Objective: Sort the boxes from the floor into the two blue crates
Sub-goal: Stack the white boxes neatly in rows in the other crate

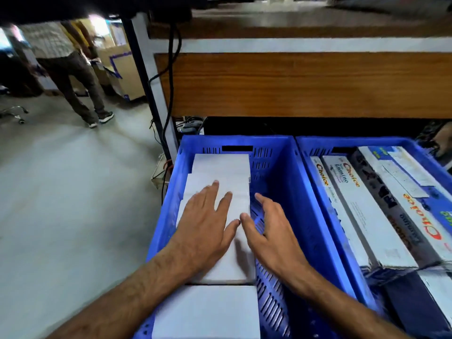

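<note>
Two blue crates stand side by side under a wooden desk. The left crate [288, 182] holds plain white boxes [221, 167] stacked along its left side. My left hand [208, 228] lies flat with straight fingers on the top white box. My right hand [274, 238] is beside that box's right edge, fingers straight, thumb touching the box's edge. The right crate [318, 148] is packed with long printed "Choice" boxes [362, 211] lying side by side.
A wooden desk panel [293, 84] rises right behind the crates, with black cables [171, 77] hanging at its metal leg. A person [71, 69] stands at the far left by cardboard cartons. Grey floor [73, 204] spreads to the left of the crates.
</note>
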A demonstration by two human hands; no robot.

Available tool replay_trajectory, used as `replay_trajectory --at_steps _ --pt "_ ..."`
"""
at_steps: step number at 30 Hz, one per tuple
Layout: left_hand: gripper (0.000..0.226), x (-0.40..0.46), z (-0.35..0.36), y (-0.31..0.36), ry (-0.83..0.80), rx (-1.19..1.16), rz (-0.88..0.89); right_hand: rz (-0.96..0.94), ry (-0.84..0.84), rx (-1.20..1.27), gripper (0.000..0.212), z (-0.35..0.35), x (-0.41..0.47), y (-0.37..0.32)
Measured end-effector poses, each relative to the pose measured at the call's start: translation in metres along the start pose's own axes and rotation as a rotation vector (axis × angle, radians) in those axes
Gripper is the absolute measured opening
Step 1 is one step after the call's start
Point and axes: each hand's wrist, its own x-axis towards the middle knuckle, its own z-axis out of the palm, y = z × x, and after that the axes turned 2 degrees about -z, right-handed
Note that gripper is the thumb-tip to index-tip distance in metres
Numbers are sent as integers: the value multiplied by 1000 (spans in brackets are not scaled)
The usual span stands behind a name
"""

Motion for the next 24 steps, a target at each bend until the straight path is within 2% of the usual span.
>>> replay_trajectory --at_steps 5,9,12,15,19,21,24 --pt "65 24 -2 -3 9 -48 -53 6 -34 -121 61 8 26 6" --pt "56 38 0 -6 122 -65 -29 29 -54 -153 64 16 43 7" --pt "61 62 7 -6 71 -146 -41 45 -3 -106 62 21 62 8" --pt "66 89 17 -10 19 -172 -58 132 103 68 58 27 85 13" --pt "73 119 32 -9 -28 -228 -102 405 233 512 52 30 111 29" --pt "76 130 39 -8 -42 -253 -120 477 285 708 50 33 123 39" --pt "80 144 49 -6 -43 -256 -109 501 252 810 48 38 139 52"
